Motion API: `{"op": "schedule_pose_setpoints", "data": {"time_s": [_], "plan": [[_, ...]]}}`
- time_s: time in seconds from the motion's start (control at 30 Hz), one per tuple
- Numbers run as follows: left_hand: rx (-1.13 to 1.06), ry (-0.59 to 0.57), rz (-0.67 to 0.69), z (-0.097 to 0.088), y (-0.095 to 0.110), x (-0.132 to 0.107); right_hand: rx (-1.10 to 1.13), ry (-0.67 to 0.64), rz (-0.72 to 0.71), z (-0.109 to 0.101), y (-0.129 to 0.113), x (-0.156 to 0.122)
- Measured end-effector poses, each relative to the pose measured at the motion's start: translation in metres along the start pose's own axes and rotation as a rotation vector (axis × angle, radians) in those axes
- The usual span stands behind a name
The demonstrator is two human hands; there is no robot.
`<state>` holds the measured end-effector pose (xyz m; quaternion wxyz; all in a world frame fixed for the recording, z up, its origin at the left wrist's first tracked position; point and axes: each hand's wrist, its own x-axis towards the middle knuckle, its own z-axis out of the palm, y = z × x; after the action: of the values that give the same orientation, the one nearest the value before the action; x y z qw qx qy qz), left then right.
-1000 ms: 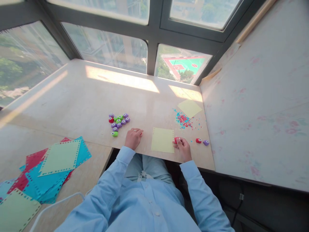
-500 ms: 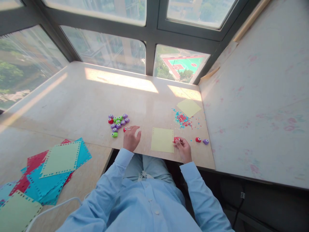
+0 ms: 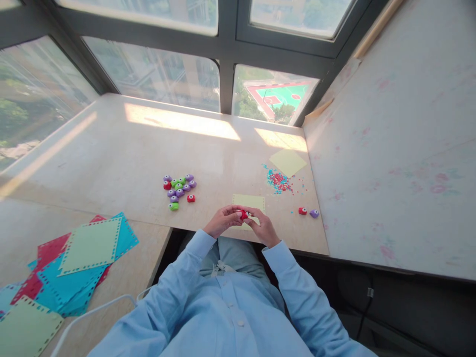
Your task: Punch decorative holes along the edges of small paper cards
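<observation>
A small red paper punch [image 3: 244,214] is held between both hands over the near part of a pale yellow paper sheet [image 3: 250,200]. The fingers of my left hand [image 3: 222,221] are closed on its left side. My right hand [image 3: 265,228] grips it from the right with thumb and fingers. Small holes line the left and right edges of the sheet, whose lower part the hands hide. Another red punch [image 3: 191,198] lies to the left of my hands, beside a cluster of purple, green and red punches [image 3: 180,186].
Red and blue paper bits [image 3: 278,182] lie scattered below a second yellow sheet [image 3: 288,162]. A red punch [image 3: 302,211] and a purple punch [image 3: 314,213] sit near the right wall. Punched coloured sheets [image 3: 89,243] overlap at left, with a white cable [image 3: 107,299] close by.
My left hand has moved right, away from the red punch by the cluster. My right hand has brought its red punch left from the sheet's right edge, and both hands now meet on it.
</observation>
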<state>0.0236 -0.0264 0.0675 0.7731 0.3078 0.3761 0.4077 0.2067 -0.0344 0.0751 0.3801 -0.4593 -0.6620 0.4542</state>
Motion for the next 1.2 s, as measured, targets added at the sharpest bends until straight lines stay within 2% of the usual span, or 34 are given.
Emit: {"op": "schedule_pose_setpoints", "data": {"time_s": [0.1, 0.17, 0.27, 0.33, 0.43, 0.6, 0.7, 0.8, 0.93, 0.97, 1.03, 1.1, 1.2], "plan": [[0.038, 0.066, 0.037, -0.012, 0.011, -0.002, 0.01, 0.004, -0.029, 0.003, 0.002, 0.001], [0.105, 0.163, 0.115, -0.024, 0.016, -0.002, 0.008, 0.05, -0.015, 0.001, 0.005, 0.0], [0.36, 0.355, 0.241, -0.046, 0.02, 0.001, -0.011, 0.161, 0.073, -0.011, 0.015, -0.005], [0.559, 0.433, 0.295, -0.061, 0.019, 0.004, 0.006, 0.243, 0.167, -0.023, 0.025, -0.009], [0.852, 0.462, 0.38, -0.075, 0.014, 0.009, 0.073, 0.333, 0.3, -0.041, 0.038, -0.015], [1.145, 0.383, 0.534, -0.082, 0.001, 0.023, 0.183, 0.371, 0.414, -0.054, 0.046, -0.023], [1.259, 0.418, 0.567, -0.081, -0.004, 0.029, 0.226, 0.356, 0.456, -0.051, 0.045, -0.025], [1.328, 0.494, 0.64, -0.075, -0.005, 0.026, 0.244, 0.353, 0.484, -0.047, 0.044, -0.026], [1.402, 0.596, 0.808, -0.05, -0.013, 0.006, 0.246, 0.367, 0.494, -0.046, 0.046, -0.026], [1.412, 0.549, 0.826, -0.042, -0.018, 0.001, 0.248, 0.369, 0.495, -0.046, 0.046, -0.026], [1.444, 0.382, 0.828, -0.025, -0.031, -0.007, 0.267, 0.37, 0.504, -0.046, 0.047, -0.026], [1.501, 0.282, 0.784, -0.011, -0.044, -0.009, 0.322, 0.364, 0.53, -0.046, 0.046, -0.026], [1.568, 0.254, 0.684, -0.001, -0.059, -0.005, 0.453, 0.363, 0.559, -0.045, 0.044, -0.026]]}}
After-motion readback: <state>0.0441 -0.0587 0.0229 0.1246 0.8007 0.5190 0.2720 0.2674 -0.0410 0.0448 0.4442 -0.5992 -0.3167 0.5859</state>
